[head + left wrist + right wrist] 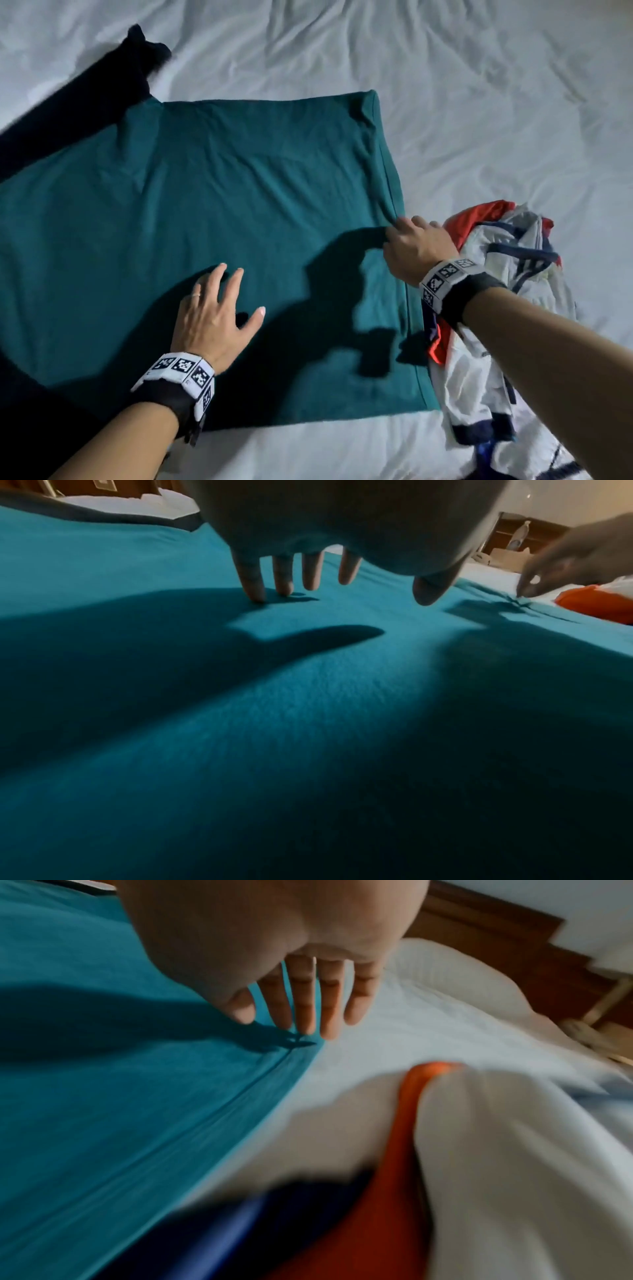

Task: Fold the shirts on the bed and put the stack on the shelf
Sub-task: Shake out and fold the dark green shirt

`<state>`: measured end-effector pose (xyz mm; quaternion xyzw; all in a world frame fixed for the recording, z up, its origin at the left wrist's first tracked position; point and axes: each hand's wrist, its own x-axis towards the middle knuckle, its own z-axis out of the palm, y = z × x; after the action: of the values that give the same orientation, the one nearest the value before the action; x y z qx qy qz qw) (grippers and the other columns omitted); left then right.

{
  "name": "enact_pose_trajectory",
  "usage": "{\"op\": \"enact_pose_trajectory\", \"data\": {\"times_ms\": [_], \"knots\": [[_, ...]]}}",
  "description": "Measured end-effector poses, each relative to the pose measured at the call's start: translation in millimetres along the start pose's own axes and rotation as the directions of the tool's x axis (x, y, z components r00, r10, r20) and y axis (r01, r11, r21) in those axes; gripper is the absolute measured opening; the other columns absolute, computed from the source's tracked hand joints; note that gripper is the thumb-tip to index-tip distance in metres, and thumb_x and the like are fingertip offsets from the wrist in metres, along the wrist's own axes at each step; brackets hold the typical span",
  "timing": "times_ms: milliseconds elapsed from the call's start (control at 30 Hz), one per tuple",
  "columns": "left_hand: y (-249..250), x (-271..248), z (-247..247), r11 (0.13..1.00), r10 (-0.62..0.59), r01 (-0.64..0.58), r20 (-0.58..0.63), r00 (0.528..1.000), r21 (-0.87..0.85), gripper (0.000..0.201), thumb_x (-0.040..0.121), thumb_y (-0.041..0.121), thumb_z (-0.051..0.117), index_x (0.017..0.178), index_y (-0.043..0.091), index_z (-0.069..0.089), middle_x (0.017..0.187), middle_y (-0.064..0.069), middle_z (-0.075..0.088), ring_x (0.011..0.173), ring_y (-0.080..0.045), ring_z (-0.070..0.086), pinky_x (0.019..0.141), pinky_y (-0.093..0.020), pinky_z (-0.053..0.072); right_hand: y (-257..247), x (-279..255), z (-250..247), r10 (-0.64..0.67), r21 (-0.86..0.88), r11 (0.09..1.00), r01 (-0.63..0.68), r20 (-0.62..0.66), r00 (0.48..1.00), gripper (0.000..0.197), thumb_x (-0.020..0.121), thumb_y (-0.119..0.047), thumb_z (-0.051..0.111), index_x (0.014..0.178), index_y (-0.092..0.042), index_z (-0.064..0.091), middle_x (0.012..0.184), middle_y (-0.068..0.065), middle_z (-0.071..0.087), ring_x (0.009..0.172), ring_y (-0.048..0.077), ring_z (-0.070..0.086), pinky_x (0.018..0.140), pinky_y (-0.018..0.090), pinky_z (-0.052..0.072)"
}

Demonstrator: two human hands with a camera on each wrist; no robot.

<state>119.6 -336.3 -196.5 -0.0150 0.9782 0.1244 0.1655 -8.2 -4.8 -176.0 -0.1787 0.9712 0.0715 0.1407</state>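
A teal shirt [239, 188] lies spread flat on the bed, its hem on the right. My left hand [219, 308] rests on its near middle with fingers spread and straight; in the left wrist view the fingertips [253, 588] touch the teal cloth [308, 696]. My right hand [411, 240] is at the shirt's right hem, where the cloth puckers. In the right wrist view its straight fingers [301, 1010] touch the hem of the teal shirt [120, 1096], and no grip shows.
A crumpled white, red and navy shirt [513, 274] lies just right of the teal one, under my right forearm. A black garment [68, 120] stretches out at the upper left, partly under the teal shirt. A wrinkled white sheet [479, 102] covers the bed.
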Motion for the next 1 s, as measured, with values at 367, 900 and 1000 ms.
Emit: {"op": "enact_pose_trajectory", "data": {"times_ms": [367,900,1000], "knots": [[36.5,28.3,24.2,0.998,-0.041,0.039,0.043,0.998,0.044,0.086,0.079,0.073,0.041,0.146,0.02,0.047,0.16,-0.012,0.032,0.141,-0.041,0.036,0.103,-0.063,0.037,26.1,130.9,-13.9,-0.193,-0.01,0.981,0.194,-0.168,0.967,0.044,0.095,-0.042,0.043,0.13,-0.017,0.053,0.138,0.009,0.048,0.117,0.033,0.051,0.089,0.046,0.048],[65.8,28.9,43.9,0.999,-0.013,0.013,0.003,1.0,0.038,0.087,0.079,0.07,0.048,0.15,0.019,0.046,0.164,-0.015,0.024,0.145,-0.039,0.034,0.108,-0.062,0.031,71.6,271.1,-66.6,0.065,0.206,0.976,-0.066,0.011,0.998,0.047,0.083,-0.014,0.057,0.127,-0.033,0.058,0.136,-0.004,0.052,0.126,0.027,0.036,0.1,0.041,0.029],[66.8,28.2,45.1,0.999,0.002,-0.003,0.017,1.0,0.043,0.087,0.08,0.071,0.046,0.151,0.02,0.044,0.165,-0.014,0.023,0.147,-0.039,0.031,0.109,-0.062,0.031,76.9,277.8,-76.1,0.177,0.429,0.889,-0.161,0.004,0.984,0.017,0.081,-0.022,0.064,0.098,-0.024,0.068,0.097,0.004,0.063,0.099,0.027,0.052,0.088,0.034,0.04]]}}
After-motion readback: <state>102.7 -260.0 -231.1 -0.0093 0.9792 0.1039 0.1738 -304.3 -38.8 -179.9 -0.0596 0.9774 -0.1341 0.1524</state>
